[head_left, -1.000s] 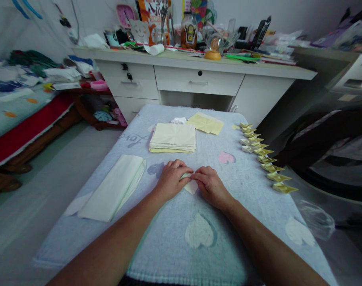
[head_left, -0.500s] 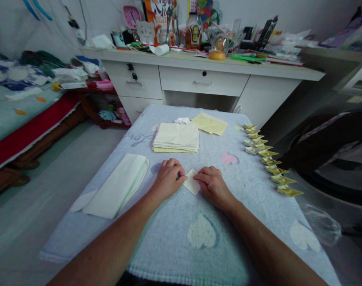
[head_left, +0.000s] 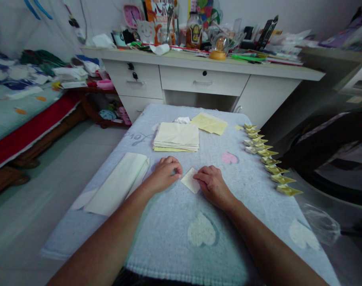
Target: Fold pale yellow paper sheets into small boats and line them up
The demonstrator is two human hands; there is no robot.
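A small cream paper square [head_left: 190, 182], folded and turned like a diamond, lies flat on the cloth-covered table. My right hand [head_left: 213, 184] has its thumb and fingertips closed on the paper's right edge. Just off the left corner, my left hand [head_left: 166, 174] hovers with loosely curved fingers and nothing visible in them. Beyond both hands sits a stack of cream paper sheets [head_left: 176, 135], creased on top. To the left lies a long folded pale sheet [head_left: 119, 184]. A row of several folded yellow paper pieces with pointed ends [head_left: 275, 170] runs along the right edge.
Creased yellow sheets [head_left: 210, 123] and a crumpled white tissue [head_left: 182, 120] lie at the table's far end. A white desk [head_left: 204, 65] with cluttered top stands behind. On the left is a bed [head_left: 22, 109]; a clear plastic bag [head_left: 322, 224] hangs low at the right.
My left hand has let go of the paper's left corner and shifted slightly left. My right hand stays on the paper, which has barely moved.
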